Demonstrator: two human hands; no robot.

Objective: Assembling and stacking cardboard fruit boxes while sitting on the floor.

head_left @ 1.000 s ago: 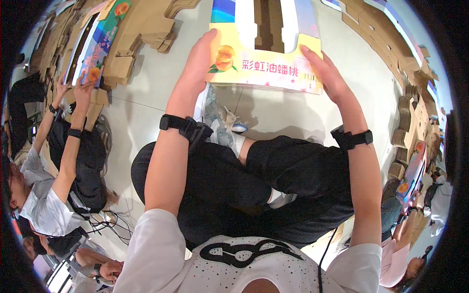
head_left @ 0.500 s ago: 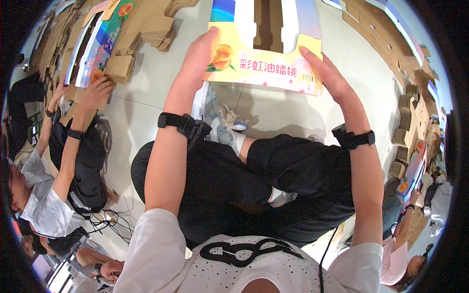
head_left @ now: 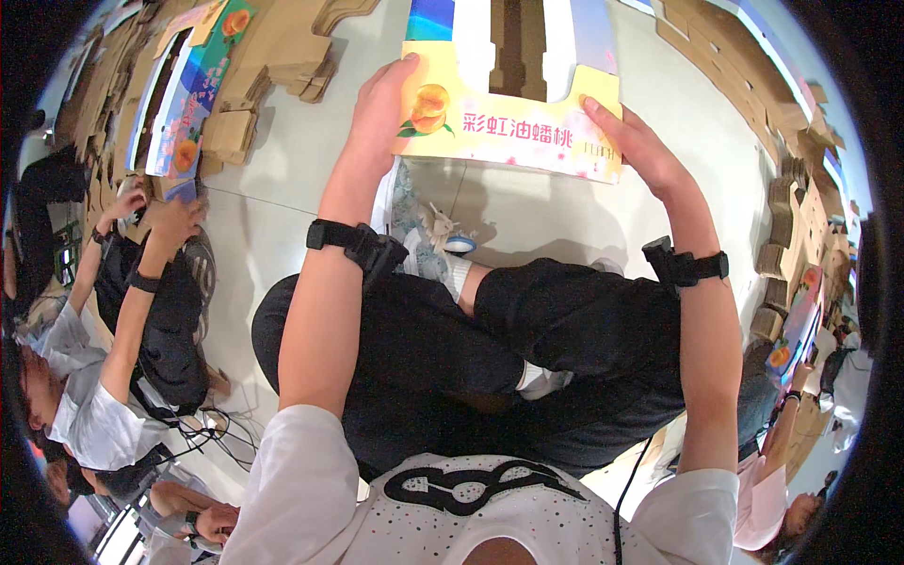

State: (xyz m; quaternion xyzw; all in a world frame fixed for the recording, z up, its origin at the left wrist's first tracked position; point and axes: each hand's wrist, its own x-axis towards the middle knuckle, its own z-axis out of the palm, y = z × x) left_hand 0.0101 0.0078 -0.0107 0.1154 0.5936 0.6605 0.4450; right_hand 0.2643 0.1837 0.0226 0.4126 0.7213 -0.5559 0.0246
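A fruit box of printed cardboard (head_left: pixel 513 122) stands in front of me, its yellow near panel showing a peach picture and a deep cut-out. Brown inner cardboard is visible through the long gap in its top. My left hand (head_left: pixel 381 108) grips the box's left near corner, thumb on top. At the right near corner, my right hand (head_left: pixel 640 141) has its thumb on the panel's upper edge and its other fingers round the side, mostly hidden. Black straps with small devices circle both wrists.
To the left, a co-worker's hand (head_left: pixel 174 221) is beside another printed box (head_left: pixel 179 104). Flat brown cardboard (head_left: pixel 287 47) lies behind it. More cardboard stacks (head_left: pixel 786 235) line the right side, near another person. Cables (head_left: pixel 212 428) lie on the floor at lower left.
My hands and the box stay almost still; my right wrist shifts slightly. The co-worker at left has drawn both hands back toward the near end of their box.
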